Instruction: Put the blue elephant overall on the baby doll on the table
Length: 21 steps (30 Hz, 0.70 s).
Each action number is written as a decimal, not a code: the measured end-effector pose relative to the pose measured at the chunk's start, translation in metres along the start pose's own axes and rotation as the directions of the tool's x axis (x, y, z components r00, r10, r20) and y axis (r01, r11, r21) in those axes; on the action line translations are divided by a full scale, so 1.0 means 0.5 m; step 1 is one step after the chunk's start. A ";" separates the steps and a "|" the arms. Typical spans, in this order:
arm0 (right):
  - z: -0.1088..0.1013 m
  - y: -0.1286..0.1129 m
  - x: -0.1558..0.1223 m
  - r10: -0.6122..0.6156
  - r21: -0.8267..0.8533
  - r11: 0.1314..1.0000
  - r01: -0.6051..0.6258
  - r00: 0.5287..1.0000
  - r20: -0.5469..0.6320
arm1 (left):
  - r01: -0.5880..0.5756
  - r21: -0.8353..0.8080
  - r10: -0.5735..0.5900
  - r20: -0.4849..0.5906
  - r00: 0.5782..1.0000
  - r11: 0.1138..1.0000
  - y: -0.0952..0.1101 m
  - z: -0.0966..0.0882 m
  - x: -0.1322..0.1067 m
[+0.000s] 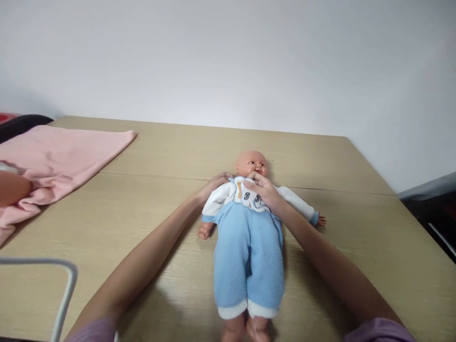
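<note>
A baby doll [247, 161] lies on its back on the table, head toward the wall and feet toward me. It wears a light blue and white fleece outfit [233, 242] with an animal face on the chest. At the shoulder beside the doll's neck, my left hand [219, 180] pinches the collar edge. My right hand [265, 190] is closed at the other side of the neckline, its fingers just below the doll's chin and on the white chest cloth. Both arms of the doll stick out sideways; its bare feet run past the bottom of the view.
On the left a pink cloth [74, 147] is spread on the wooden table [160, 152], with a skin-coloured rounded object [14, 188] partly cut off on it. A pale bent rod [67, 280] stands at the lower left. The white wall [213, 61] rises behind the table.
</note>
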State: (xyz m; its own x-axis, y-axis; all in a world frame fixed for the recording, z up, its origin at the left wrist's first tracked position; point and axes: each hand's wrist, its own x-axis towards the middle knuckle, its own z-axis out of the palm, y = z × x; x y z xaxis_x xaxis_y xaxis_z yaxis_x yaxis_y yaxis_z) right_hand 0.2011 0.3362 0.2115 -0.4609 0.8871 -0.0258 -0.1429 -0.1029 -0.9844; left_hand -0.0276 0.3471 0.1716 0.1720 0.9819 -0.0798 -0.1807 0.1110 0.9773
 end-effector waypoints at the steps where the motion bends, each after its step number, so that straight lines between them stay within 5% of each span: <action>1: 0.000 -0.002 0.000 0.005 0.006 1.000 -0.005 1.000 0.000 | 0.002 0.018 -0.002 0.014 1.000 1.000 0.002 0.000 0.001; 9: -0.006 -0.002 -0.003 0.014 0.049 0.999 -0.013 1.000 -0.026 | 0.033 0.270 -0.050 0.057 0.997 0.962 0.060 -0.002 -0.021; 15: -0.007 0.004 0.000 -0.009 0.039 0.999 0.011 0.998 -0.059 | 0.126 0.722 -0.280 0.096 0.955 0.680 0.139 -0.037 -0.065; 21: -0.008 0.013 0.003 -0.025 0.006 1.000 0.026 0.995 -0.101 | -0.052 0.766 -0.282 0.298 0.912 0.641 0.147 -0.061 -0.079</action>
State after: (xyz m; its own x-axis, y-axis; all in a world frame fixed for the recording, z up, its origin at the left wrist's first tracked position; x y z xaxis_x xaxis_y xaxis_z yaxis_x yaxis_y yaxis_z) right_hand 0.2030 0.3386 0.2043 -0.3662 0.9303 -0.0187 -0.1601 -0.0828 -0.9836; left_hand -0.0771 0.3214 0.2407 0.4965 0.8181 -0.2902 0.6166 -0.0971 0.7813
